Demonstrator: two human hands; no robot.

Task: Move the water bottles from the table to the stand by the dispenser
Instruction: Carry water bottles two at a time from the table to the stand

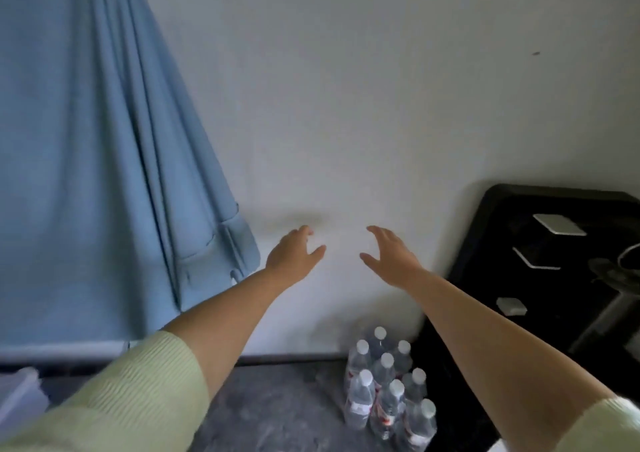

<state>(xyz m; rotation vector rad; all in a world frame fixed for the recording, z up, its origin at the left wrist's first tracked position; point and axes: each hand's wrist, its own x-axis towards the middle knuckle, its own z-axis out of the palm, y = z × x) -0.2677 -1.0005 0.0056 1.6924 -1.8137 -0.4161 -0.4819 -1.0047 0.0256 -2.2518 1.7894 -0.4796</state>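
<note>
I see both hands raised in front of the white wall, apart from each other. The left hand and the right hand have relaxed, spread fingers and hold nothing. The water bottles stand clustered on the grey floor below the wall, just beside the black dispenser. A blue curtain hangs left of the wall.

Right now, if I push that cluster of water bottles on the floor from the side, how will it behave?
The water bottles are tall and narrow with white caps, so a high push would probably tip them; push low. They look full and clear, so likely heavy for their size. They stand packed together on the grey floor, so they would probably drag rather than glide. Both hands are empty above.
</note>
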